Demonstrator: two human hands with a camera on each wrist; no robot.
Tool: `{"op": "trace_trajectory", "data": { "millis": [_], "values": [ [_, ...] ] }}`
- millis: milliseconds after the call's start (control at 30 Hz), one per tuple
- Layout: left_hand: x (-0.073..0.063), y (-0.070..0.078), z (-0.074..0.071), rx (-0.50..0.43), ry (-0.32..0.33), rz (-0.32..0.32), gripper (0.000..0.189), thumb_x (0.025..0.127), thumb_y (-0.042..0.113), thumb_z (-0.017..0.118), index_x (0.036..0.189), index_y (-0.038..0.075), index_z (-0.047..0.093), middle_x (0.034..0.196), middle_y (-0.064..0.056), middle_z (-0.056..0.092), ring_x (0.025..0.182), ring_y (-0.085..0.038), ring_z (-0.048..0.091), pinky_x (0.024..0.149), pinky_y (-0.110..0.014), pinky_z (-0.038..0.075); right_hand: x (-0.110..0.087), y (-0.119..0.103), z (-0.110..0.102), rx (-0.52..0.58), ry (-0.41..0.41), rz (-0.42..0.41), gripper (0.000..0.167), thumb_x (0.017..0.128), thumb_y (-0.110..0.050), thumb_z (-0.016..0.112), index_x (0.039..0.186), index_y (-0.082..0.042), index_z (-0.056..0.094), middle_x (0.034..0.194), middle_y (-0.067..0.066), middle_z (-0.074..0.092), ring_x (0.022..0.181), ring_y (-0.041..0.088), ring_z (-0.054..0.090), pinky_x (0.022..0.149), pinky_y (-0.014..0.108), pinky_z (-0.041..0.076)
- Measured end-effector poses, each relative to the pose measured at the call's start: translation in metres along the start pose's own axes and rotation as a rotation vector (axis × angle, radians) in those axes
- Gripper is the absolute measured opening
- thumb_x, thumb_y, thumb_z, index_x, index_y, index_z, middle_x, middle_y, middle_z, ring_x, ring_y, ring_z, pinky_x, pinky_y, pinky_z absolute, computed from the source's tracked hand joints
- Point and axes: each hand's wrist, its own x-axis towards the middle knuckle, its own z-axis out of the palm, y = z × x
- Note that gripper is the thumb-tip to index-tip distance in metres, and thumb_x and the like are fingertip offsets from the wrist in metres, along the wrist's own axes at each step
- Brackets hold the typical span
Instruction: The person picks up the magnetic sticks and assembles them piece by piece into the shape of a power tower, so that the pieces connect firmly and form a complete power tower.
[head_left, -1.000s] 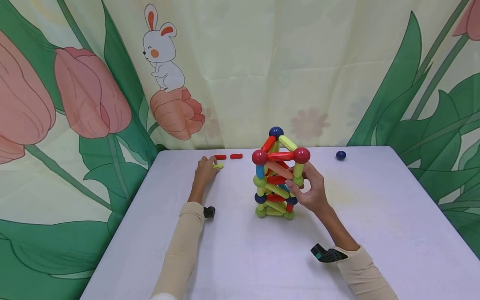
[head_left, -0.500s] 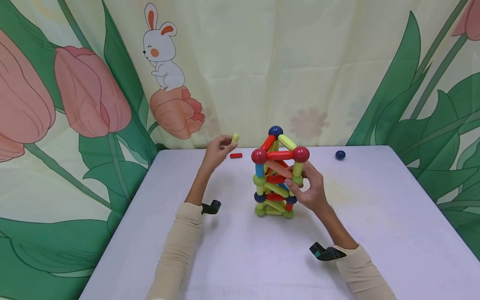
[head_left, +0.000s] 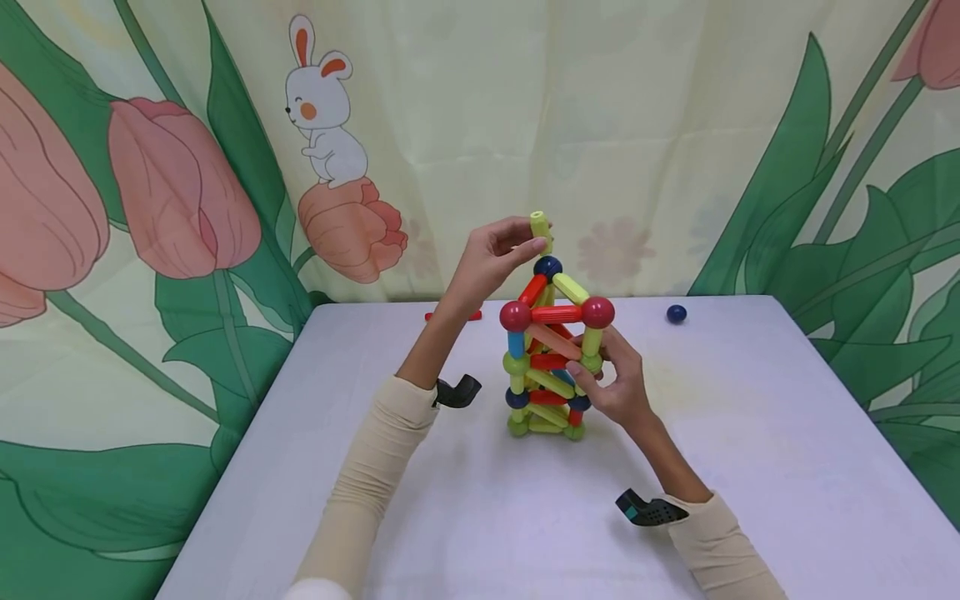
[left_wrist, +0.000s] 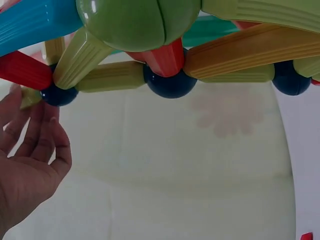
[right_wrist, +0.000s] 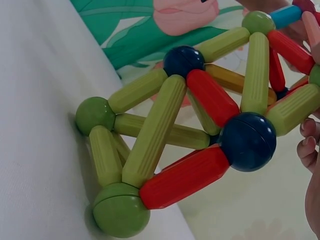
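A tall tower of magnetic rods and balls (head_left: 557, 314) stands on the table. Its rods are yellow-green, red, blue and orange, joined by green, navy and red balls. My left hand (head_left: 491, 254) pinches a yellow-green magnetic rod (head_left: 540, 229) upright, its lower end right at the navy top ball (head_left: 548, 267). In the left wrist view, the left fingers (left_wrist: 42, 132) are close beside that ball (left_wrist: 59, 95). On the tower's right side, my right hand (head_left: 618, 387) grips it around a green ball (head_left: 591, 364). The right wrist view has the lower green balls (right_wrist: 121, 210) resting on the table.
Red rods (head_left: 476, 316) lie at the table's back edge, partly hidden behind my left forearm. A loose navy ball (head_left: 677, 314) sits at the back right. Behind the white table (head_left: 720, 433) hangs a curtain (head_left: 480, 100) printed with tulips and a rabbit.
My left hand has lifted the yellow-green rod off the table and carried it rightward and up to the tower's top ball. My right hand keeps its grip on the tower.
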Motion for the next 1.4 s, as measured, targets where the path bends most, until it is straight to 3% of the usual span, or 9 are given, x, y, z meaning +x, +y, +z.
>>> {"op": "trace_trajectory", "data": {
  "millis": [233, 467, 733, 967, 1033, 1067, 1167, 1300, 1400],
  "values": [
    [0.003, -0.003, 0.005, 0.024, -0.035, -0.031, 0.032, 0.094, 0.013, 0.065, 0.124, 0.001, 0.063, 0.113, -0.015, 0.068, 0.101, -0.018, 0.068, 0.094, -0.028, 0.054, -0.002, -0.001, 0.001, -0.001, -0.008, 0.0, 0.032, 0.081, -0.008, 0.069, 0.099, 0.014, 0.055, 0.095, 0.024, 0.061, 0.067, 0.004, 0.045, 0.051, 0.018, 0.042],
    [0.004, -0.018, -0.003, 0.038, 0.012, -0.054, 0.031, 0.102, 0.023, 0.05, 0.127, 0.006, 0.061, 0.111, -0.013, 0.068, 0.101, -0.018, 0.066, 0.082, -0.03, 0.055, 0.0, 0.0, 0.0, -0.002, -0.009, -0.006, 0.034, 0.084, -0.013, 0.069, 0.099, 0.014, 0.055, 0.095, 0.024, 0.061, 0.067, 0.004, 0.045, 0.052, 0.017, 0.042],
    [-0.009, -0.088, -0.034, 0.132, 0.135, -0.2, 0.031, 0.1, 0.031, 0.055, 0.115, 0.007, 0.066, 0.105, -0.014, 0.069, 0.095, -0.02, 0.067, 0.073, -0.024, 0.051, -0.001, 0.0, -0.001, -0.008, -0.011, 0.006, 0.033, 0.079, -0.007, 0.069, 0.1, 0.014, 0.055, 0.096, 0.024, 0.061, 0.068, 0.004, 0.046, 0.053, 0.016, 0.042],
    [-0.039, -0.162, -0.069, 0.408, 0.31, -0.407, 0.022, 0.097, 0.017, 0.06, 0.113, 0.003, 0.067, 0.104, -0.015, 0.067, 0.094, -0.028, 0.063, 0.079, -0.031, 0.053, 0.0, 0.001, 0.0, -0.002, -0.008, 0.017, 0.033, 0.077, -0.004, 0.069, 0.101, 0.015, 0.055, 0.095, 0.023, 0.061, 0.067, 0.004, 0.046, 0.053, 0.016, 0.042],
    [-0.049, -0.182, -0.077, 0.491, 0.303, -0.446, 0.024, 0.096, 0.012, 0.06, 0.116, 0.0, 0.066, 0.112, -0.018, 0.065, 0.105, -0.031, 0.06, 0.089, -0.037, 0.052, 0.0, 0.0, 0.0, -0.004, -0.008, 0.017, 0.034, 0.077, -0.004, 0.069, 0.101, 0.015, 0.055, 0.095, 0.023, 0.061, 0.067, 0.004, 0.046, 0.054, 0.015, 0.042],
    [-0.054, -0.194, -0.081, 0.541, 0.297, -0.407, 0.024, 0.095, 0.011, 0.06, 0.114, -0.001, 0.067, 0.113, -0.018, 0.065, 0.108, -0.031, 0.059, 0.094, -0.036, 0.05, 0.0, 0.0, -0.001, -0.005, -0.009, 0.017, 0.034, 0.078, -0.006, 0.069, 0.101, 0.015, 0.055, 0.095, 0.023, 0.061, 0.068, 0.004, 0.046, 0.054, 0.014, 0.042],
    [-0.064, -0.212, -0.088, 0.673, 0.187, -0.46, 0.033, 0.095, 0.01, 0.06, 0.126, 0.002, 0.062, 0.131, -0.016, 0.059, 0.128, -0.03, 0.05, 0.111, -0.037, 0.039, 0.0, -0.001, -0.001, -0.007, -0.009, 0.018, 0.035, 0.079, -0.008, 0.069, 0.101, 0.015, 0.055, 0.095, 0.024, 0.06, 0.068, 0.003, 0.046, 0.054, 0.015, 0.042],
    [-0.073, -0.214, -0.09, 0.739, 0.058, -0.612, 0.045, 0.095, 0.008, 0.059, 0.139, 0.007, 0.052, 0.146, -0.013, 0.05, 0.139, -0.029, 0.041, 0.116, -0.044, 0.033, 0.0, -0.002, -0.001, -0.008, -0.011, 0.021, 0.035, 0.08, -0.009, 0.069, 0.102, 0.015, 0.055, 0.096, 0.024, 0.06, 0.07, 0.003, 0.046, 0.053, 0.016, 0.042],
    [-0.078, -0.214, -0.087, 0.751, 0.069, -0.639, 0.041, 0.094, 0.009, 0.063, 0.134, 0.009, 0.057, 0.139, -0.013, 0.054, 0.132, -0.031, 0.046, 0.111, -0.047, 0.04, 0.0, -0.001, 0.0, -0.008, -0.011, 0.021, 0.036, 0.08, -0.009, 0.069, 0.103, 0.015, 0.055, 0.095, 0.023, 0.06, 0.07, 0.003, 0.046, 0.054, 0.014, 0.042]
  ]
}}
